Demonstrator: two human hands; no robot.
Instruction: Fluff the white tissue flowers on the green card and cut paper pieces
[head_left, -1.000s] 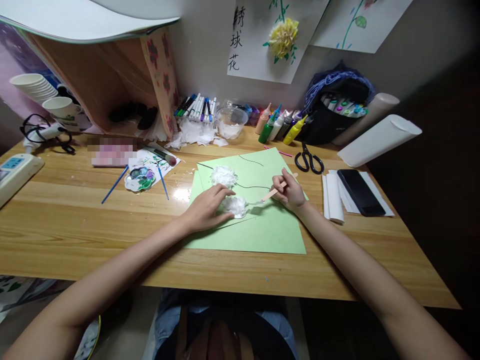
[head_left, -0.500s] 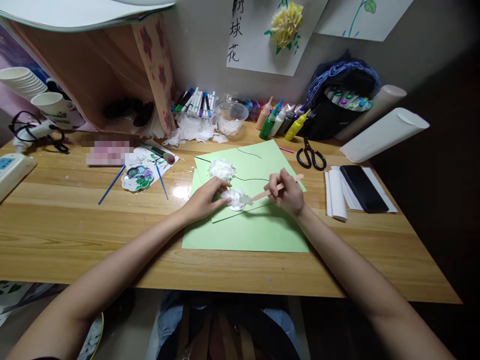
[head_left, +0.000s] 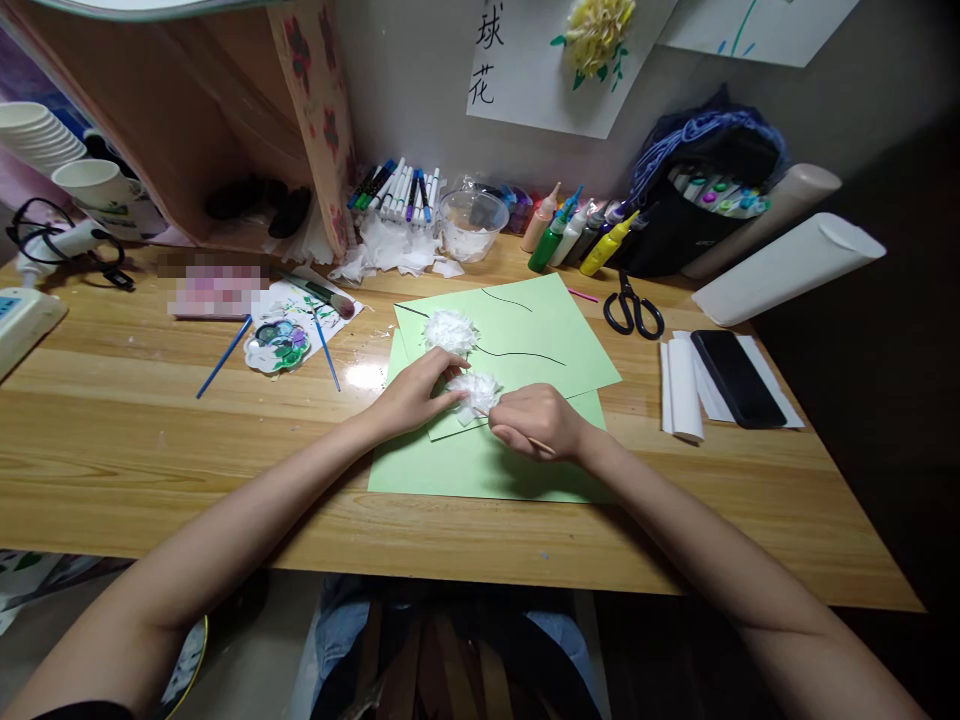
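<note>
Two fluffy white tissue-paper clumps, an upper one and a lower one, sit on a green sheet of paper with thin black drawn lines. My left hand rests at the left side of the lower clump, thumb and fingers apart and touching its edge. In my right hand is a wooden craft stick, gripped in closed fingers. Its tip meets a white tissue piece at the lower clump's bottom edge. A second green sheet lies underneath.
Behind the paper stand a plastic tub, tissue scraps, markers and paint bottles. Black scissors and a phone lie to the right. On the left are a paint palette and a blue-handled brush.
My right hand has moved left and down with the craft stick, turning over so its knuckles face up. The tissue piece now lies at the lower clump's bottom edge. The view has shifted slightly.
</note>
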